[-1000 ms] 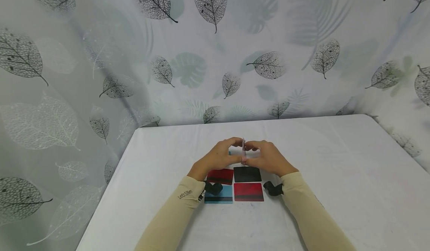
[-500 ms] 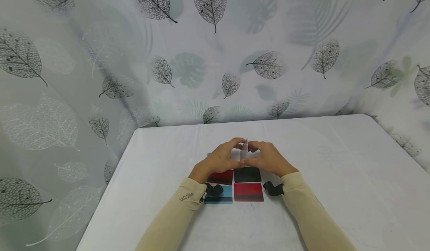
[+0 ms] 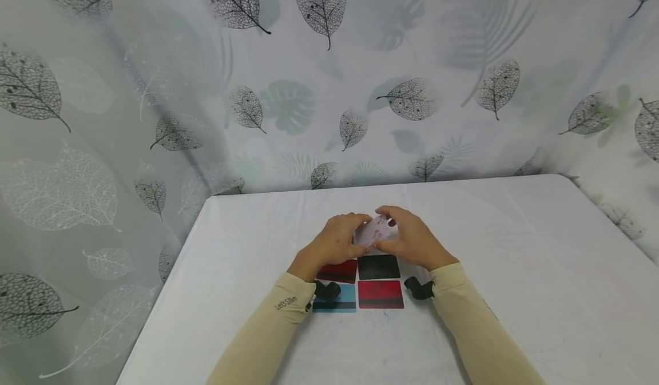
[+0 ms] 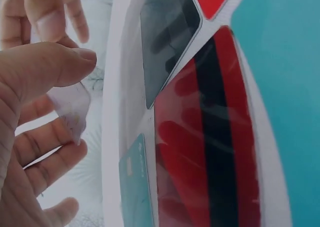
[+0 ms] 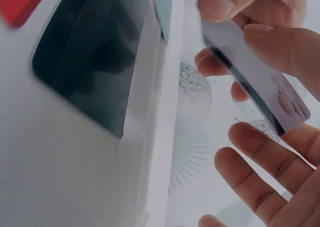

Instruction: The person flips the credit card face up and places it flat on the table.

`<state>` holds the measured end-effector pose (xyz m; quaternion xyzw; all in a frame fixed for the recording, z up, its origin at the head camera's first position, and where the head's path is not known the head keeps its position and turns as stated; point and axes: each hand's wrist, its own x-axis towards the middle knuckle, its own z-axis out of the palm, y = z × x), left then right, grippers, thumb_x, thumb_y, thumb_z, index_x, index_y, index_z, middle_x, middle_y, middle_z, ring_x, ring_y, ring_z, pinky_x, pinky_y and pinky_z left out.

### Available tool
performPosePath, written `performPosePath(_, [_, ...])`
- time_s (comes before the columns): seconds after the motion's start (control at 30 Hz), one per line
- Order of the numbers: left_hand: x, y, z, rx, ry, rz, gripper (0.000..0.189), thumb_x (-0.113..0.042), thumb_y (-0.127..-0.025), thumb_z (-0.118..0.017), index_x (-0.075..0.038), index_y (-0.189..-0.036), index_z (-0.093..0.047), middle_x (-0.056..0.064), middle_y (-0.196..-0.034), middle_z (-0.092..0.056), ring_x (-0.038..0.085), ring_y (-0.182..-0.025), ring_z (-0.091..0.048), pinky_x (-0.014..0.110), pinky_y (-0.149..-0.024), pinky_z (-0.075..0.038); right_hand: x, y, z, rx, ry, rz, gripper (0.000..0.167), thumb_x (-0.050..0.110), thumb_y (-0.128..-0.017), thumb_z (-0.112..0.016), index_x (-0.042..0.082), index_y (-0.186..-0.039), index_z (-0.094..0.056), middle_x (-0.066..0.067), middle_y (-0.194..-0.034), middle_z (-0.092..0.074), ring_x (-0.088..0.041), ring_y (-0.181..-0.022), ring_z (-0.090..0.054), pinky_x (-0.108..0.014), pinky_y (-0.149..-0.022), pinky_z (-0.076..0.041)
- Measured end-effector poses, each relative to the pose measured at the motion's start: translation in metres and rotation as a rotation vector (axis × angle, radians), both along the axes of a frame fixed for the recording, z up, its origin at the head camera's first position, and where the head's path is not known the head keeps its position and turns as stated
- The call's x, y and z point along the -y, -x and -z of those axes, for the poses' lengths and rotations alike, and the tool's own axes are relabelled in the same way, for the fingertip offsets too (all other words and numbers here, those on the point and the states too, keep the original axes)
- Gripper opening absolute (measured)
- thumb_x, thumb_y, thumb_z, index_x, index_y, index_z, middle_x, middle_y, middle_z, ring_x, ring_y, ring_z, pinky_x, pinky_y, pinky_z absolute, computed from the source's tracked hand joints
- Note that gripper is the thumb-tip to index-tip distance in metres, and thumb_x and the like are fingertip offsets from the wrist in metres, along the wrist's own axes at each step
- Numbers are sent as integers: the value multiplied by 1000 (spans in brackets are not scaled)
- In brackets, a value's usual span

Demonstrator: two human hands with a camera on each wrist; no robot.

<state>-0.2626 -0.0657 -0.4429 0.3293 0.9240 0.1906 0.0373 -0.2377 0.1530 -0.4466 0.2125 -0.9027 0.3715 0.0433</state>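
Note:
A pale card [image 3: 372,231] with a small pinkish print is held up between the two hands, tilted, above the far end of some cards. The left hand [image 3: 334,240] pinches its left side, thumb [image 4: 60,64] across the near face. From the other side the right hand [image 3: 412,237] pinches it between thumb and fingers. A dark stripe shows along one edge of the card [image 5: 250,72] in the right wrist view. Just below the hands lie a black card [image 3: 378,267] and a red card [image 3: 336,272] with a black stripe, its left end partly covered by the left wrist.
Nearer the person lie another red card [image 3: 381,295] and a blue card [image 3: 334,306] with a dark stripe. Beyond the left hand lies a teal card [image 4: 136,187] on the white-covered table [image 3: 489,293]. A leaf-patterned curtain [image 3: 288,139] stands behind the table.
The pale card has turned from edge-on to showing its printed face. The right fingertips have risen a little, and the left fingers have drawn slightly left. The cards on the table stay put.

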Motion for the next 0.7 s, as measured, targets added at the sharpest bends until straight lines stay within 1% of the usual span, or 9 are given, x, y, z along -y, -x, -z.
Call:
performPosePath(0.1, [-1,0,-1,-22,18,4,64,-30,-91,-79,-13,-148,-54,4,-137,-64,19,-119,-60,43,-111,-44,0,0,0,-58,-60,-5,71,23,-81,-89,-1,-141,-59,-13,-127,-66,-28,-107,-63,-44,-85,-57])
performPosePath(0.2, [-2,0,-4,-41,46,6,63,-30,-92,-78,-13,-148,-55,4,-134,-65,20,-117,-60,43,-109,-44,0,1,1,-110,-93,-11,69,24,-79,-91,-2,-137,-62,-13,-125,-66,-26,-103,-63,-43,-84,-57])
performPosePath(0.37, [-6,-3,-3,-69,98,16,63,-32,-92,-77,-13,-148,-55,5,-134,-64,23,-118,-60,45,-108,-44,-4,0,7,-171,-137,-9,67,26,-77,-93,-1,-132,-66,-13,-124,-65,-29,-106,-63,-45,-87,-58])
performPosePath(0.43, [-6,-3,-4,-74,104,13,63,-32,-92,-77,-13,-148,-55,6,-135,-64,24,-119,-59,46,-109,-43,-4,1,7,-192,-170,-4,66,27,-77,-93,0,-132,-67,-13,-124,-65,-30,-108,-63,-46,-89,-58])
performPosePath(0.53, [-6,-2,-7,-84,103,11,62,-31,-92,-76,-12,-147,-56,6,-134,-64,24,-118,-58,47,-110,-43,-4,2,5,-220,-213,4,65,29,-78,-92,0,-131,-69,-14,-123,-65,-31,-107,-63,-47,-90,-57])
performPosePath(0.7, [-7,-2,-9,-88,102,20,61,-31,-92,-76,-12,-146,-57,6,-133,-64,23,-117,-59,47,-109,-44,-6,1,3,-241,-236,15,63,28,-76,-93,0,-128,-70,-15,-120,-66,-32,-105,-64,-49,-89,-56])
